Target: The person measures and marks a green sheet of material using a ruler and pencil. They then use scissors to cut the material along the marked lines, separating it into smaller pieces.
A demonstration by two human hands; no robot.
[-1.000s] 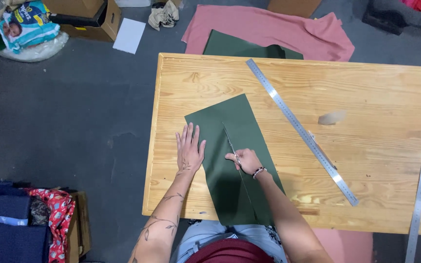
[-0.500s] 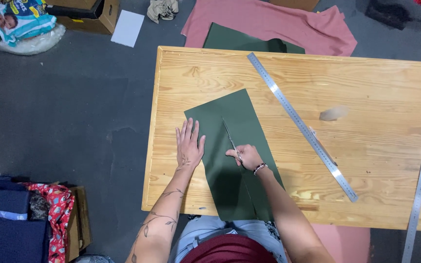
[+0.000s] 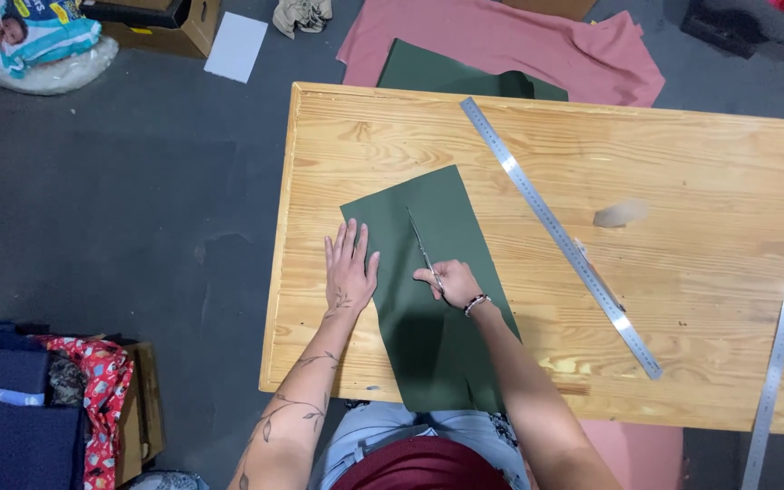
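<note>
A dark green rectangular fabric piece [image 3: 428, 290] lies flat on the pale wooden table [image 3: 682, 181], near its front-left edge. Left hand [image 3: 349, 269] is spread palm-down on the fabric's left edge, pinning it. Right hand [image 3: 451, 281] is closed around slim metal scissors [image 3: 421, 245], blades over the cloth's middle. A long steel ruler [image 3: 555, 231] lies diagonally to the fabric's right.

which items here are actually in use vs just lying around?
In use:
- green fabric, flat on the wooden table
- scissors in right hand
- left hand pressing the fabric

Lying about:
- metal ruler
- pink cloth
- white paper
</note>
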